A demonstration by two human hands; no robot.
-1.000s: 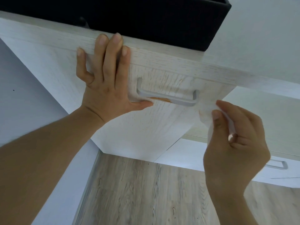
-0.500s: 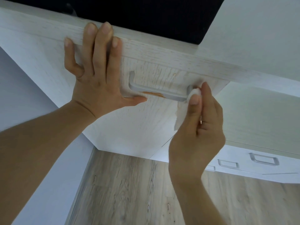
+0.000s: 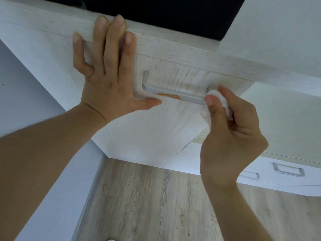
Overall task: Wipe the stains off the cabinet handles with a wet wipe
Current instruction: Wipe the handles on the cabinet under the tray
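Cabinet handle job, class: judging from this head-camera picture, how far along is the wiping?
Done: the wet wipe is pinched in the right hand and set against the handle at its right end. In hand: the left hand lies flat on the drawer front. Left: the orange stain is untouched, and the lower handles are unwiped.

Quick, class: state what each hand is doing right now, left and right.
Left hand: open, straight fingers pressed flat on the cabinet door.
Right hand: closed, pinching the wet wipe against the handle.
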